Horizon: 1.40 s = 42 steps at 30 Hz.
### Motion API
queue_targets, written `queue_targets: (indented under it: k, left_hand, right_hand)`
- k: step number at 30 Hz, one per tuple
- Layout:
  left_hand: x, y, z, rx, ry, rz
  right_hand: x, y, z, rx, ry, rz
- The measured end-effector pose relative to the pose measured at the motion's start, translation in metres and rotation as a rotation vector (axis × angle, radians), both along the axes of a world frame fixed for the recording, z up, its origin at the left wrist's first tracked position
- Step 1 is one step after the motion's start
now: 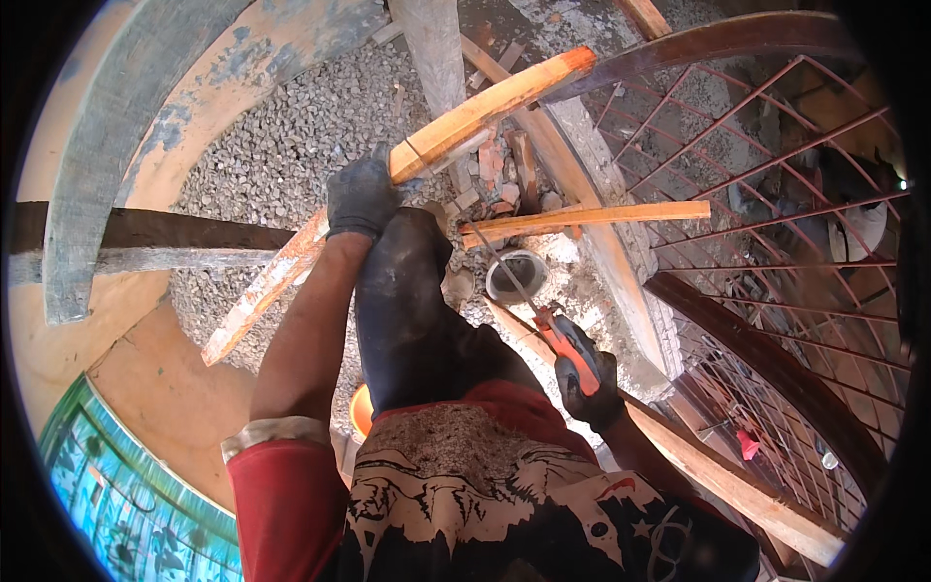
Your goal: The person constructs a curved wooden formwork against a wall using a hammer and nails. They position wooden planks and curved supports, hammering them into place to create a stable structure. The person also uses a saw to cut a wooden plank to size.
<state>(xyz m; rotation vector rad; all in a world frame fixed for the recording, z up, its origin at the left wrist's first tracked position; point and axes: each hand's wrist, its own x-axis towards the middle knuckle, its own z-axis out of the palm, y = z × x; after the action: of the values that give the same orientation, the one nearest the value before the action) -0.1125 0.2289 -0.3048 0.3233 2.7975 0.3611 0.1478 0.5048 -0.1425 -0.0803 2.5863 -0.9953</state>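
My left hand (pixel 362 194), in a dark glove, is closed around a long wooden beam (pixel 485 102) that slants from lower left to upper right. A thin dark line crosses the beam just beyond this hand. My bent leg (pixel 402 291) is close beside the beam below the hand. To the right, my gloved right hand (pixel 593 388) grips a handsaw (pixel 572 354) by its orange and black handle. The thin blade points up and left, passing over a round grey container (pixel 516 275). Its tip is near a shorter wooden strip (pixel 592 221); contact cannot be told.
Grey gravel (pixel 262 155) covers the ground at left. Broken bricks (pixel 493 165) lie beyond my leg. A wooden frame with red metal lattice (pixel 737 126) stands at right. Another plank (pixel 737 485) runs along the lower right. An orange bucket (pixel 361 409) shows beside my leg.
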Motion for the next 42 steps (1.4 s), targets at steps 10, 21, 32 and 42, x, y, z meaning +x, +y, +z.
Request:
queue_targets:
  k: [10, 21, 32, 42]
  left_hand:
    - [-0.006, 0.004, 0.003, 0.004, -0.059, 0.008]
    - [0.001, 0.008, -0.013, 0.017, 0.015, -0.003]
    - [-0.002, 0.0, -0.017, 0.003, 0.039, 0.001]
    - [0.001, 0.003, -0.001, -0.057, -0.028, -0.013]
  right_hand:
    - [-0.103, -0.042, -0.077, -0.137, 0.406, -0.009]
    - [-0.173, -0.061, -0.113, -0.232, 0.496, -0.019]
    - [-0.029, -0.007, -0.052, -0.148, 0.241, -0.047]
    - [-0.038, -0.003, -0.028, -0.193, 0.078, -0.041]
